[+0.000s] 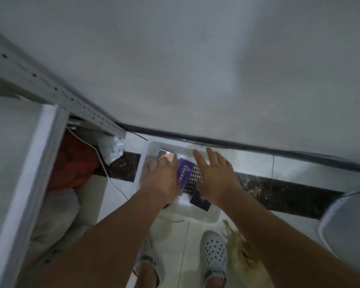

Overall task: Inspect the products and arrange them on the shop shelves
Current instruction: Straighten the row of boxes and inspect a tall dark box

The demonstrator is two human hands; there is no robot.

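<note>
Our bare forearms (pixel 104 242) stretched down past white clogs (pixel 215 254) on the tiled floor (pixel 295 169). Beyond them sat a white perforated basket (pixel 146 161) holding the products: a navy packet (pixel 200 201) at its near edge, a purple packet (pixel 185 169) mid-basket and a dark picture packet (pixel 167 156) at the far end. Our left hand (pixel 164 177) lay over the purple packet, fingertips on the picture packet; through the blur we could not tell whether they gripped it. Our right hand (pixel 214 173) hovered over the basket's right side, fingers straight and spread, holding nothing. White shelving (pixel 25 154) stood at left, a pale wall (pixel 195 69) behind.
</note>
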